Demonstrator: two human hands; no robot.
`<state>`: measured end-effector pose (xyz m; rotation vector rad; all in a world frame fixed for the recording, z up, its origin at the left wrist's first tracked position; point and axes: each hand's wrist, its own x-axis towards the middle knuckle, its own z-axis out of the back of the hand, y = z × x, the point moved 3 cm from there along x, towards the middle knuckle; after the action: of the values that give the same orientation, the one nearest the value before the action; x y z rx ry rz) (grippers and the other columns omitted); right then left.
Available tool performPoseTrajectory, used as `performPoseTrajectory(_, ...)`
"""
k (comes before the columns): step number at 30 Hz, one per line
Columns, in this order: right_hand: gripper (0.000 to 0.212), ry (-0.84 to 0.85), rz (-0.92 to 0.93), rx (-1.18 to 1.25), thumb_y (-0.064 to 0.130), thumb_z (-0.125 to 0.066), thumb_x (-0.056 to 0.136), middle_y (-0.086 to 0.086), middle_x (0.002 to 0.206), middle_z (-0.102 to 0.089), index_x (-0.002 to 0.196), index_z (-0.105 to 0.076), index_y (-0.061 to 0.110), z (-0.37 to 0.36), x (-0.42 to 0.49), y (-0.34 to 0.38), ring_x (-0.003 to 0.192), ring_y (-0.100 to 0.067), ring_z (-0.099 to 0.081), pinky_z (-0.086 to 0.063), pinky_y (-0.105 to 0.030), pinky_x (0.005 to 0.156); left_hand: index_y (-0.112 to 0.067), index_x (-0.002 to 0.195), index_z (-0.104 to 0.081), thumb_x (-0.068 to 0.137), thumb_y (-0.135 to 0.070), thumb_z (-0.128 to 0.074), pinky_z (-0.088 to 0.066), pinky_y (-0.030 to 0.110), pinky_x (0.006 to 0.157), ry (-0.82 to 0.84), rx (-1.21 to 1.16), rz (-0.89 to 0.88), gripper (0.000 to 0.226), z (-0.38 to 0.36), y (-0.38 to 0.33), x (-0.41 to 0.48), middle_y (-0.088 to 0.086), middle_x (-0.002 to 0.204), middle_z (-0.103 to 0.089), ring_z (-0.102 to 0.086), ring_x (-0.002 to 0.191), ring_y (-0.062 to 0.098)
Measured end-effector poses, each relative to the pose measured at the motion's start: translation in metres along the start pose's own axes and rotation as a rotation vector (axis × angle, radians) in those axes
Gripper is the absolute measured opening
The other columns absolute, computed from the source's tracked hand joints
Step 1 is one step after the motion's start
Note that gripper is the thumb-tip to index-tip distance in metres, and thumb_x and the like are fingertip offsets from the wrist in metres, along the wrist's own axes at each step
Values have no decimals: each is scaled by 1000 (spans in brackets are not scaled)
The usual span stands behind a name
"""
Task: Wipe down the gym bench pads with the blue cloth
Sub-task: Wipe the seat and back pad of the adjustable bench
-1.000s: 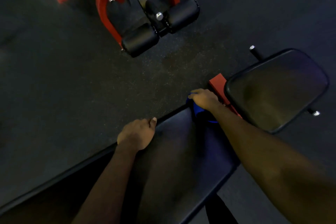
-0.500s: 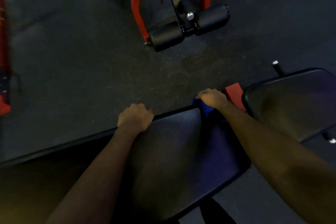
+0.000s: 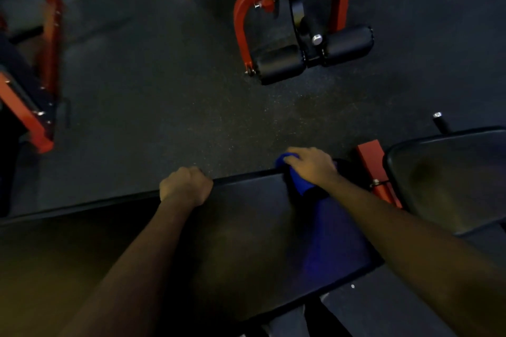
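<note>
Blue cloth (image 3: 298, 186) in R hand (image 3: 312, 165), fingers curled round; L hand (image 3: 186, 186) grips pad (image 3: 246, 230) edge.

The long bench pad (image 3: 246, 241), black and flat, ran across the lower frame. On its far edge near the right end lay the bunched blue cloth (image 3: 297, 182), with the right hand (image 3: 312, 164) curled over it. The left hand (image 3: 186, 186) gripped the same edge further left. Just right of a red frame bracket (image 3: 372, 161) sat the seat pad (image 3: 451, 180). The dark speckled floor (image 3: 164, 90) carried a red-framed machine with roller pads (image 3: 315, 55).
</note>
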<state>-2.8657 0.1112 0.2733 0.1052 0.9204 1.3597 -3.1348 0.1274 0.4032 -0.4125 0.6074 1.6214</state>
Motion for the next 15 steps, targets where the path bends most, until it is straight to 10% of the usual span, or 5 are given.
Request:
performPoseTrajectory(10, 40, -1, 36, -86, 43, -40, 99, -7, 126, -65, 125, -65, 27, -17, -12, 120, 113, -29, -60, -44, -36, 87, -15, 93, -61, 100, -31, -40, -41, 43, 93, -195, -25, 26, 27, 11, 47, -27, -1, 77, -53, -51, 77, 18)
performPoseTrajectory(15, 43, 16, 280, -77, 45, -40, 99, -13, 123, -65, 129, -61, 23, -55, -44, 248, 112, -35, -60, -46, -42, 92, -10, 110, -64, 98, -29, -41, -39, 39, 94, -234, 31, 146, 32, 28, 86, -44, 16, 114, -66, -60, 107, 34)
